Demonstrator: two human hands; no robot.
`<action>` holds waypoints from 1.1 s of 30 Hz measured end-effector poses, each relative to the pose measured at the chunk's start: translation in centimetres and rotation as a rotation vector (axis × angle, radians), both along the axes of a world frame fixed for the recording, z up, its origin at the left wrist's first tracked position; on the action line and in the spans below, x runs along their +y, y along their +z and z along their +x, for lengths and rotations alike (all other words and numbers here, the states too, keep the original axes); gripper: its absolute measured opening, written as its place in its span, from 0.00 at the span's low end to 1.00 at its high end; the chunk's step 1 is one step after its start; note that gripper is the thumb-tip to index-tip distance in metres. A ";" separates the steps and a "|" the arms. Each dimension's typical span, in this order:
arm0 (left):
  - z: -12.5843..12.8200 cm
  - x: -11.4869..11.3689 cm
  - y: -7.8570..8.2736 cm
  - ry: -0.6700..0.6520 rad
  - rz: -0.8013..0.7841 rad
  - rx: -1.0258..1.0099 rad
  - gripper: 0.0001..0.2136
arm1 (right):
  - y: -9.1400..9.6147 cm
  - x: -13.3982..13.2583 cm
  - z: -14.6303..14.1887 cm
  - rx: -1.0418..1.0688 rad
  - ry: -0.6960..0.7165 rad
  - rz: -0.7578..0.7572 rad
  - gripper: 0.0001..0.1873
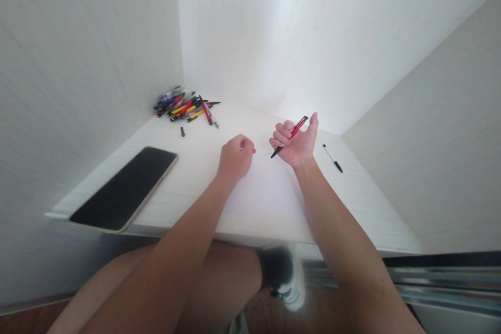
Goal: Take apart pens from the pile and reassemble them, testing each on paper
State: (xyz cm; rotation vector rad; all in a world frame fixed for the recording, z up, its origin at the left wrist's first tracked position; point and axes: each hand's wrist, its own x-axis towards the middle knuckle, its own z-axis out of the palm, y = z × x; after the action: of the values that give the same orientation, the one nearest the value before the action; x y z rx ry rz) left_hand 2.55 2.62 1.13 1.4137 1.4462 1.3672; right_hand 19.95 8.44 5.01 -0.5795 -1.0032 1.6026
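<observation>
My right hand (296,142) is palm up over the white desk, its fingers curled round a red and black pen (298,126). The thumb stands out to the side, and the pen's black tip points down to the left. To the left, my left hand (237,155) is closed near a sheet of white paper (268,193); whether anything is inside its fingers is hidden. A white pen with black ends (332,158) lies on the desk right of my right hand.
A pile of pens (186,104) in red, yellow, blue and clear sits in the back left corner. In front of it lies a small dark piece (182,131). A black-screened phone (125,188) rests at the desk's left front edge. Pale walls (250,31) enclose the desk (199,188).
</observation>
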 end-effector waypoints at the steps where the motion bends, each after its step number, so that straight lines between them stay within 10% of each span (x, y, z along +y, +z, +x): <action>1: 0.2 -0.3 -0.1 -0.072 0.027 0.146 0.11 | 0.1 0.0 0.2 -0.005 -0.020 0.002 0.41; 10: 2.6 -3.4 -1.2 -0.459 0.248 0.910 0.19 | 0.0 0.4 1.3 0.059 -0.184 -0.009 0.33; 22: 2.4 -6.6 -2.2 -0.488 0.233 0.964 0.25 | -1.1 1.0 -0.9 0.087 -0.141 -0.184 0.23; 29: 1.4 -7.4 -2.6 -0.486 0.262 0.936 0.24 | -1.8 -0.7 -1.1 -0.326 -0.083 -0.286 0.33; 33: 1.1 -7.3 -2.5 -0.505 0.273 0.923 0.25 | -3.8 -1.2 -1.1 -0.329 -0.182 -0.170 0.17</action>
State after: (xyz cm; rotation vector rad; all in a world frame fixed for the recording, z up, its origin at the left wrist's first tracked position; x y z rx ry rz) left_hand 3.62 -4.68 -1.41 2.5783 1.2610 0.5937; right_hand 18.82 7.21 1.19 -1.0477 -1.0242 1.4661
